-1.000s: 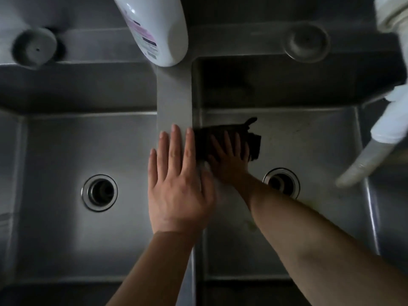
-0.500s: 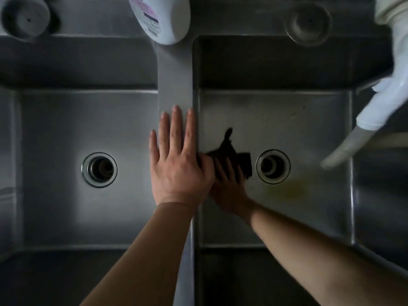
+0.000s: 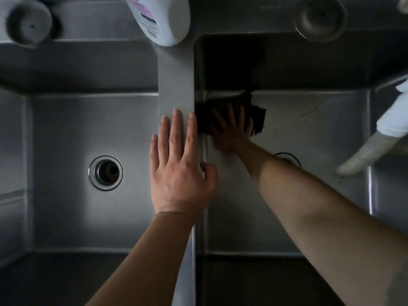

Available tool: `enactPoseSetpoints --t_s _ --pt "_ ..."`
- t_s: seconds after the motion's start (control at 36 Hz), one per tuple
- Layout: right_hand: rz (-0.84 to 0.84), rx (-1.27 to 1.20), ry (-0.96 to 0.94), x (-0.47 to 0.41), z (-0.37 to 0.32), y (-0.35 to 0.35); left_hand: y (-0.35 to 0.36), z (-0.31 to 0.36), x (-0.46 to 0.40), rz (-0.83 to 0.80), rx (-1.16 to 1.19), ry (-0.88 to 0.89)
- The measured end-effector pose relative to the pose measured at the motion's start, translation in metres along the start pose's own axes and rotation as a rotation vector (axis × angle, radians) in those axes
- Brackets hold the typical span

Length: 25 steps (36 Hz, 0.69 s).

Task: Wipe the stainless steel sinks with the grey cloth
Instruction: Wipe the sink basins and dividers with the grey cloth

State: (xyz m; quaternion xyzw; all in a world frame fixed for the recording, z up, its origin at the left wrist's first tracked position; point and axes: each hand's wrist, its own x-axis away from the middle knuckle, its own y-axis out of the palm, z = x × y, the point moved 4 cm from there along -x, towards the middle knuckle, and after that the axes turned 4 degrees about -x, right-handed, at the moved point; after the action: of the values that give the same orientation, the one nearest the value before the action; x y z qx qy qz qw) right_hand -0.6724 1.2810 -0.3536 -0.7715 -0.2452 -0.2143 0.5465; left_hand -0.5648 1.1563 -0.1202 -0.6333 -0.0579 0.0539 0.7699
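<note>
Down in the right sink (image 3: pixel 309 120), the right hand (image 3: pixel 231 133) presses the grey cloth (image 3: pixel 256 115) flat against the floor of the basin, in the far left corner where the floor meets the back wall and the dividing wall. Its fingers are spread wide over the cloth, palm down, not curled around it. The cloth looks almost black in the dim light, and its folds are hard to make out; one corner seems to stick up against the back wall.

The left hand (image 3: pixel 178 164) lies flat on the strip of steel between the two basins, fingers straight and close together, thumb hooked over the edge toward the right sink. It holds nothing.

The left sink (image 3: pixel 66 133) has its drain (image 3: pixel 106 172) in plain sight, while the right forearm covers most of the right drain (image 3: pixel 289 157). A white bottle (image 3: pixel 161 16) stands on the ledge behind the divider. A round steel plug (image 3: pixel 320 17) sits on the ledge behind the right sink, and another plug (image 3: pixel 28 24) behind the left. A pale spout (image 3: pixel 362 155) reaches in from the right edge.
</note>
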Motion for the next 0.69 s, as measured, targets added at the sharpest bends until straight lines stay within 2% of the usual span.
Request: enactPoseSetpoints --t_s 0.11,0.28,0.47,0.69 --pt "-0.018 -0.005 0.021 -0.026 -0.013 -0.024 -0.001 0.0 0.0 -0.01 0.003 0.002" --pt "0.0 0.014 0.04 -0.002 -0.015 -0.001 -0.002 0.001 0.001 -0.035 0.001 -0.002" --pt "-0.056 0.099 -0.102 0.095 0.013 0.064 0.0 0.0 0.003 -0.077 0.013 -0.003" --pt "-0.292 0.195 -0.183 0.215 0.051 0.125 0.002 0.0 0.005 -0.045 -0.034 0.0"
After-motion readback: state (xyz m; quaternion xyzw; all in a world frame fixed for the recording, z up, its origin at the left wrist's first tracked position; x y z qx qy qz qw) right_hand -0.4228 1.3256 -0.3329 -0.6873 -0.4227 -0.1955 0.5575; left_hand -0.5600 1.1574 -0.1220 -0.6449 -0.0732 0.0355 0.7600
